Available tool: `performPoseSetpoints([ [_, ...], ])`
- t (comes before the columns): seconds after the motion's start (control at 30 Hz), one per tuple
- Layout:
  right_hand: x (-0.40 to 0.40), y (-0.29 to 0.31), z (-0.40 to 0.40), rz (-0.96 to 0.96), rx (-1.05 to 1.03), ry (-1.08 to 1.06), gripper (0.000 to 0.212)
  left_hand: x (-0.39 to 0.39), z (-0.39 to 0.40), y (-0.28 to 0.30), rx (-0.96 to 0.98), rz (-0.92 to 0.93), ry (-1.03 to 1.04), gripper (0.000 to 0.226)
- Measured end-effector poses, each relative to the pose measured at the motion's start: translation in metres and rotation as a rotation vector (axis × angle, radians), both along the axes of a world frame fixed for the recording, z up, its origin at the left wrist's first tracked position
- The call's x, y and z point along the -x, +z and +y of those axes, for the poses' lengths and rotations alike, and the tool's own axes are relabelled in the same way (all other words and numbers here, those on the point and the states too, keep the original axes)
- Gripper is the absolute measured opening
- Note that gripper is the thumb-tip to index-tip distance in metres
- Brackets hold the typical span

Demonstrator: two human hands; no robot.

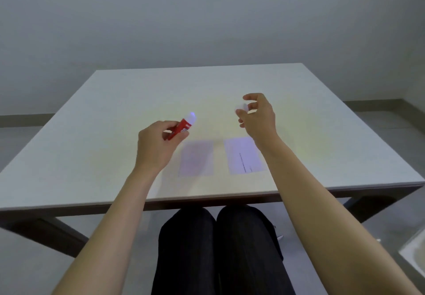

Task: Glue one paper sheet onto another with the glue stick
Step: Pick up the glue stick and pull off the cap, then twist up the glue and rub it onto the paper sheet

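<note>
Fingers (181, 135), left hand: clamped round the red barrel of the glue stick (184, 127), thumb under, forefinger over. Fingers (249, 98), right hand: pinched on a small white cap (242, 107), thumb below, forefinger curled above, the rest half folded.

Item, glue stick: held by your left hand (154, 144) above the table (92, 115), clear of it, tilted with its pale tip up and away toward the far right. The tip looks bare, so the cap in your right hand (259, 115) is most likely its own.

Item, left sheet (197, 158): flat on the table, near your edge, faint print on it, just right of your left wrist.

Item, right sheet (243, 155): flat beside the first, a narrow strip of table between them, not overlapping. Your right forearm crosses its far right corner.

Progress, as judged: uncapping appears done. No glue shows on either sheet, though the glare would hide a thin smear. Left to do: set the cap aside, spread glue on one sheet, lay one over the other, press flat.

Pose: both forearms reach forward from the near edge, hands raised off the surface and well apart, left lower and nearer you, right higher and further out.
</note>
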State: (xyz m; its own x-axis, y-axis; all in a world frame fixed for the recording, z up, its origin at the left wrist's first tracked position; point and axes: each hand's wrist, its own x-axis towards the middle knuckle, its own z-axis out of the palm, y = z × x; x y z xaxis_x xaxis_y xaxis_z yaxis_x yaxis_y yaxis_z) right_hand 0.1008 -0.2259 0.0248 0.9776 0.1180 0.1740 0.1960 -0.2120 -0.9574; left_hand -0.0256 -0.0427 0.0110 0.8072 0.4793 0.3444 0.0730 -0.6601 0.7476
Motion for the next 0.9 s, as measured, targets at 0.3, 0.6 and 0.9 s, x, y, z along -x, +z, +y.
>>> performPoseSetpoints([
  [0.3,-0.042,-0.036,-0.017,-0.131,0.644,-0.095,0.034,0.011,0.007,-0.013,0.446,-0.099,0.098,0.003],
  [0.6,-0.019,-0.026,-0.019,-0.21,0.647,-0.062,0.059,0.002,-0.009,-0.002,0.702,-0.186,0.026,0.023],
  [0.9,0.094,-0.02,0.038,-0.003,-0.095,0.365,0.02,0.003,-0.046,-0.007,1.411,-0.352,0.001,0.009],
])
